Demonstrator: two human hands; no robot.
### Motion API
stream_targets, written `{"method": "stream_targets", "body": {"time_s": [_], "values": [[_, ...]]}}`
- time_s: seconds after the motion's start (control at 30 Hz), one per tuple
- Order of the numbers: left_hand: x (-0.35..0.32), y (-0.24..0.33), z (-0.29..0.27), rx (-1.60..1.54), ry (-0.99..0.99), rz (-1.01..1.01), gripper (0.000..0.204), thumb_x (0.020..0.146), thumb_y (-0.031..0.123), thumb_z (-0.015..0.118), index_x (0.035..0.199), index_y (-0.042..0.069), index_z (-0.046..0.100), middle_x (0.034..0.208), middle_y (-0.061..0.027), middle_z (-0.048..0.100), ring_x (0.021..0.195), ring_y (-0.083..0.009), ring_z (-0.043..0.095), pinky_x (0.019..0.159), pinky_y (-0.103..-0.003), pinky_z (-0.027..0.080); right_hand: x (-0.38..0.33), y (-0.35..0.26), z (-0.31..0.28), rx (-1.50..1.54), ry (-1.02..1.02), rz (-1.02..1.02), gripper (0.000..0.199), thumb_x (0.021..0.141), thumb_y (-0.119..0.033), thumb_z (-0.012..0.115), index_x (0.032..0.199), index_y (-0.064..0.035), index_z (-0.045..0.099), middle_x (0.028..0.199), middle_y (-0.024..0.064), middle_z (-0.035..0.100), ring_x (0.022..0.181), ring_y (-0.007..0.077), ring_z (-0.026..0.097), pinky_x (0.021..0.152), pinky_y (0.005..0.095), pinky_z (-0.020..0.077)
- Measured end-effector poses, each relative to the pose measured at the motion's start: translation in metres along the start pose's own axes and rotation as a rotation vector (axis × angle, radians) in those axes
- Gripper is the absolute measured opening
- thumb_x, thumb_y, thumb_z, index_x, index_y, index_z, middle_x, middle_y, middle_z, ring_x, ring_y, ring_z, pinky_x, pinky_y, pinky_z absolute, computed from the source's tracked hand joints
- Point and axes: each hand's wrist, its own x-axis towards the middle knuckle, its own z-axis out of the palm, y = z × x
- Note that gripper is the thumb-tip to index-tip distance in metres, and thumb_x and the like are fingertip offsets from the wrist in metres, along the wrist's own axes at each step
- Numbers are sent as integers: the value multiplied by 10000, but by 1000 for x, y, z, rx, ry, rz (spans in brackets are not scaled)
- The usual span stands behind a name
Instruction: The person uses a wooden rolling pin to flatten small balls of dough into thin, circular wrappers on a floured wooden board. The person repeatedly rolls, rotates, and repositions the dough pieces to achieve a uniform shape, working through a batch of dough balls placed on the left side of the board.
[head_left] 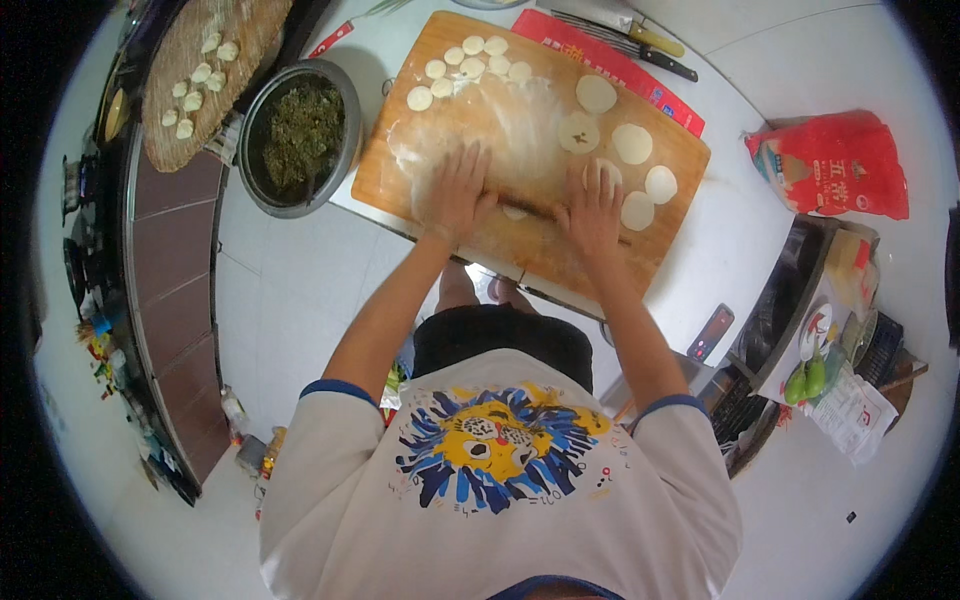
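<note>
I'm looking straight down at a wooden cutting board [470, 160] dusted with flour, set on a white surface [720, 240]. My left hand [455, 190] lies flat, palm down, fingers spread and pointing away from me; it grips nothing and presses on the left end of a rolling pin [528, 208]. My right hand [592, 212] is flat too, fingers stretched out, on the right end of that pin. Between the two hands only a short stretch of the thin wooden pin shows, with a pale bit of dough [515, 212] touching its near side. Just right of my right hand lie rolled dough rounds [632, 143], flat and white, some overlapping the next one. At the far left corner of the board sits a cluster of small dough pieces [470, 62], thicker and not rolled. Left of the board, touching its edge, I see a round metal bowl [345, 110] holding dark green chopped filling [300, 130]. Farther left a round woven tray [185, 50] carries a few shaped dumplings [200, 85]. Beyond the board's far edge a red flat packet [600, 55] and two knives [640, 45] rest on the surface. To the far right lies a red bag [835, 165], well apart from the board.
</note>
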Motion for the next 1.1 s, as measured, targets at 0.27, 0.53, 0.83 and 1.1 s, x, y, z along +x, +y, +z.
{"method": "stream_targets", "body": {"time_s": [0.27,0.53,0.83,1.1], "values": [[1,-5,5,55,28,-15,682,908,428,466,1469,96,264,1522,-157,228,1400,-383,189,1133,-521,143,9,-6,7,-3,6,61,593,855,-404,574,1397,-217,422,1512,156,241,1382,363,237,1068,664,123],[-49,5,7,98,-71,4,712,903,428,475,1483,97,226,1530,-158,205,1385,-406,199,1131,-514,134,-35,-9,16,80,-36,21,610,886,-444,527,1428,-212,372,1516,147,233,1392,356,209,1086,643,95],[2,22,-7,60,47,76,737,860,356,522,1481,92,227,1531,-170,195,1404,-380,175,1126,-518,152,-32,7,-16,298,101,71,596,879,-324,576,1391,-82,389,1489,148,273,1381,350,218,1126,546,124],[-28,41,3,87,62,69,752,830,272,580,1469,69,241,1525,-174,198,1411,-370,162,1137,-521,132,-195,85,-10,382,387,691,452,886,-168,593,1274,9,443,1360,247,398,1256,389,387,1070,471,268]]}}
